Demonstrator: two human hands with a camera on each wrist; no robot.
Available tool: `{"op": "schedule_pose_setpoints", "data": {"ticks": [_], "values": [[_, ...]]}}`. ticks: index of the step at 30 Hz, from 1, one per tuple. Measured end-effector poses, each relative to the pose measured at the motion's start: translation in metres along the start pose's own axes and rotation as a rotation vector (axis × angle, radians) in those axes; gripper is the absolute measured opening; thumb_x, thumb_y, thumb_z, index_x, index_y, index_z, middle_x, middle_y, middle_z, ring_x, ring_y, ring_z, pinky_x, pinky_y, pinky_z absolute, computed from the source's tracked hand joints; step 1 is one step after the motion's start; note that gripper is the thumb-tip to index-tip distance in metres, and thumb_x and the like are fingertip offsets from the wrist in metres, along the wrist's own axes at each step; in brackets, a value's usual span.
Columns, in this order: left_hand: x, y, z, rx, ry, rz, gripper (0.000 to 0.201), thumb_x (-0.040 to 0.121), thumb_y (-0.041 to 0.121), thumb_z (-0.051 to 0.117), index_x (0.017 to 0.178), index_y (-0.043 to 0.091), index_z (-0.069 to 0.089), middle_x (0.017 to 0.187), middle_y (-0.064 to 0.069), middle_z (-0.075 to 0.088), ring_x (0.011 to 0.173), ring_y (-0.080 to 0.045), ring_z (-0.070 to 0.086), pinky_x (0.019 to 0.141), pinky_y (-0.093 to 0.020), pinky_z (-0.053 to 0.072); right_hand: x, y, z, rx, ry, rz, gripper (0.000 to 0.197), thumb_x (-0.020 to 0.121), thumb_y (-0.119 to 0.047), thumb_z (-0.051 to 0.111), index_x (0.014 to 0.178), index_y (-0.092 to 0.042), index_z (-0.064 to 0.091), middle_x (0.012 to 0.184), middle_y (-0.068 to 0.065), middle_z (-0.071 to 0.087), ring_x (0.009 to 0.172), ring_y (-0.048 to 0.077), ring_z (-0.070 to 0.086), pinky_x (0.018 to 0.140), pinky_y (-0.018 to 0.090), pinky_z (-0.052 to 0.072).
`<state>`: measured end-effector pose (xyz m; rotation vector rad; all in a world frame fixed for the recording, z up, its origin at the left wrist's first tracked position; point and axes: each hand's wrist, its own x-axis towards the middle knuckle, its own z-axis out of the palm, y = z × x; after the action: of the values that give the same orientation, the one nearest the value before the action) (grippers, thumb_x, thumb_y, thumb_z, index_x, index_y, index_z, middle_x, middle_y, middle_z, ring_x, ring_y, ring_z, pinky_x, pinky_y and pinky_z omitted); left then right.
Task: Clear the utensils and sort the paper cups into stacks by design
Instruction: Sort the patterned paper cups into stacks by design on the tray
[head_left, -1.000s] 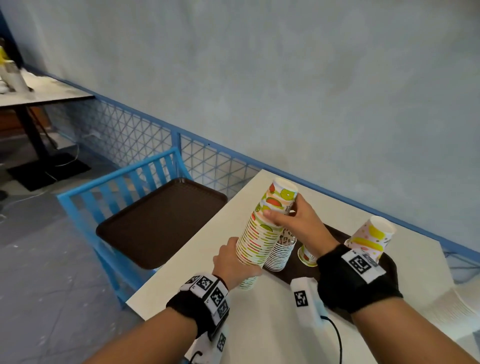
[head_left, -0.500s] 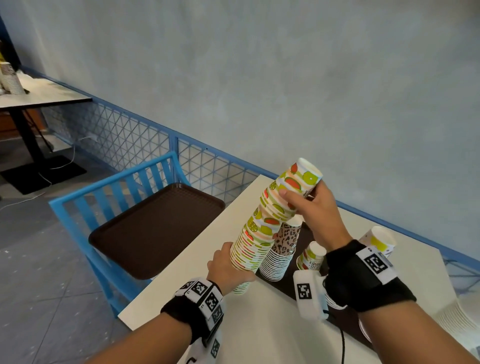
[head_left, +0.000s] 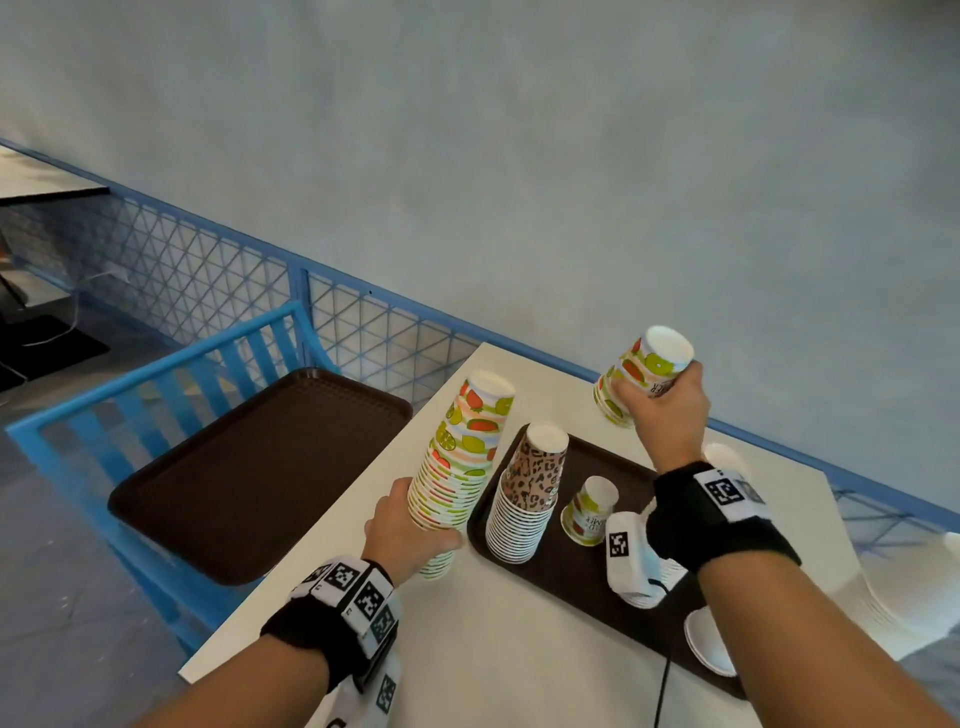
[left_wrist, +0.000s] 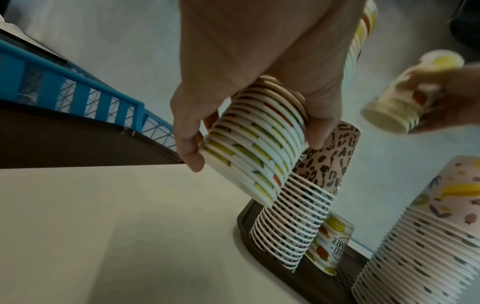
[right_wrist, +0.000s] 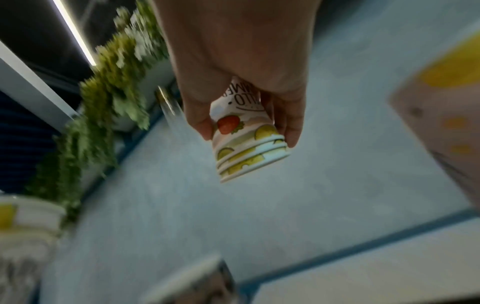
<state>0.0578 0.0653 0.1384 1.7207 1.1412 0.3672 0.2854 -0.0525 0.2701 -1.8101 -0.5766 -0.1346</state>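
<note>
White table (head_left: 498, 634) by the blue railing, a brown tray (head_left: 582, 571) on its right half, and a second brown tray (head_left: 249, 467) sitting empty on the blue chair (head_left: 171, 374) to the left. Tall fruit-print stack (head_left: 460, 467) is tilted off the table just left of the tray; the left hand (head_left: 410, 535) wraps its lower rims, fingers curled round them. Half a second ago the right hand (head_left: 662, 410) was pinching the top of that same stack; now it has come away up and right, gripping a few nested fruit cups (head_left: 641, 374) lifted clear above the table's far edge. So the stack is split, likely to re-sort or shorten it. On the tray: leopard-print stack (head_left: 527, 493) upright, touching nothing held, then one single fruit cup (head_left: 589, 512) beside it. The pink banana-print stack (left_wrist: 426, 236) shows only in the left wrist view. No utensils visible anywhere. Sorting seems well along.
</note>
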Motion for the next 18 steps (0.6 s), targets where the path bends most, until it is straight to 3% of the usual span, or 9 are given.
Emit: {"op": "schedule_pose_setpoints", "data": {"ticks": [5,14,18], "values": [[0.003,0.002,-0.008,-0.021,0.011,0.014,0.086,0.03,0.052,0.072,0.108,0.031,0.044,0.108,-0.001,0.06,0.102,-0.024,0.058,0.096,-0.047,0.046,-0.011,0.059,0.023,-0.175,-0.031,0.124,0.064,0.072,-0.018,0.078,0.124,-0.003,0.043,0.122,0.019,0.058,0.112,0.035,0.056,0.093,0.04,0.044],[0.008,0.006,-0.027,-0.056,0.035,0.05,0.088,0.029,0.05,0.074,0.11,0.029,0.046,0.106,0.001,0.061,0.101,-0.022,0.06,0.094,-0.048,0.048,-0.018,0.116,0.043,-0.21,-0.099,0.326,0.071,0.073,-0.019,0.077,0.128,-0.004,0.036,0.126,0.021,0.054,0.114,0.039,0.053,0.099,0.047,0.043],[0.006,0.009,-0.029,-0.051,0.029,0.057,0.085,0.029,0.051,0.073,0.107,0.03,0.045,0.105,0.002,0.061,0.1,-0.021,0.06,0.094,-0.049,0.048,-0.025,0.124,0.047,-0.264,-0.166,0.402,0.093,0.068,-0.019,0.081,0.141,-0.007,0.023,0.138,0.024,0.04,0.126,0.041,0.042,0.106,0.049,0.036]]}}
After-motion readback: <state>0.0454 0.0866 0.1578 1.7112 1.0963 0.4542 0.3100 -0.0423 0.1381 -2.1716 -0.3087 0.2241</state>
